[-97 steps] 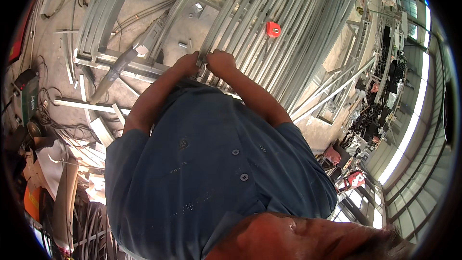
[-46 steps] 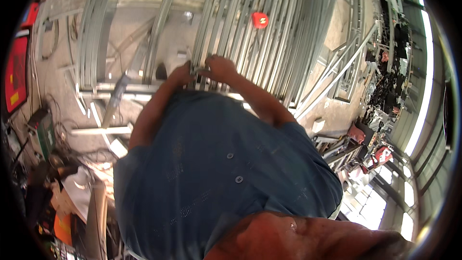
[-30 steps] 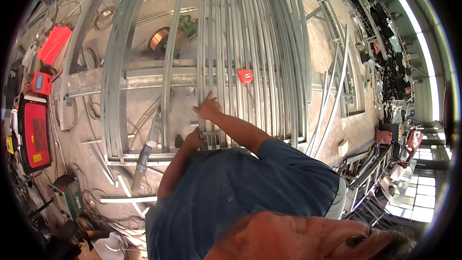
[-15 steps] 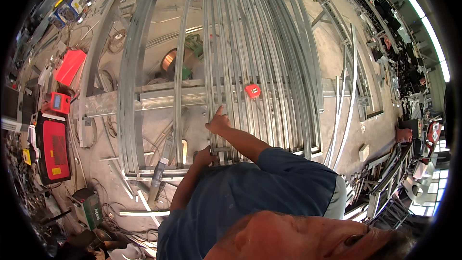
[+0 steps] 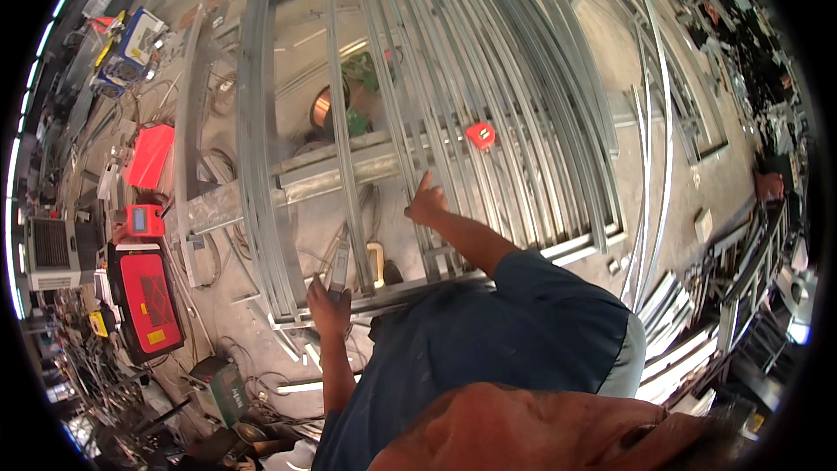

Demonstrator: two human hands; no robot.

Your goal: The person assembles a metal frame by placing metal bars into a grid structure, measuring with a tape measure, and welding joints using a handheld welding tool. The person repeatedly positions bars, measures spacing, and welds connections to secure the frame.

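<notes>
- The left hand [image 5: 330,307] is closed around the lower end of a slim grey tool [image 5: 338,263], a narrow flat-sided piece that lies up along one bar; what kind of tool it is cannot be told.
- The right hand [image 5: 426,204] reaches further up, palm down on the metal frame [image 5: 488,78], fingers loosely curled and one finger sticking up; it grips nothing.
- The frame is a wide grid of long, thin, dull-silver steel bars, square-edged and running side by side away from the person; the lens bends them into arcs.
- A heavier grey cross beam [image 5: 331,176], flat and scuffed, passes under the bars, just above the right hand.
- A small red boxy object [image 5: 480,134] sits on the bars, near the right hand and up to its right.
- Between the two hands, under the bars, stands a pale yellowish handle [image 5: 377,263], smooth and rounded.
- Through the bars a shiny copper-coloured spool [image 5: 323,108] shows, round and metallic.
- On the concrete floor at the left lie a flat red case [image 5: 150,155] and a red machine with a black frame [image 5: 146,301], among tangled cables.
- More loose steel lengths [image 5: 671,296] lie stacked at the right.
</notes>
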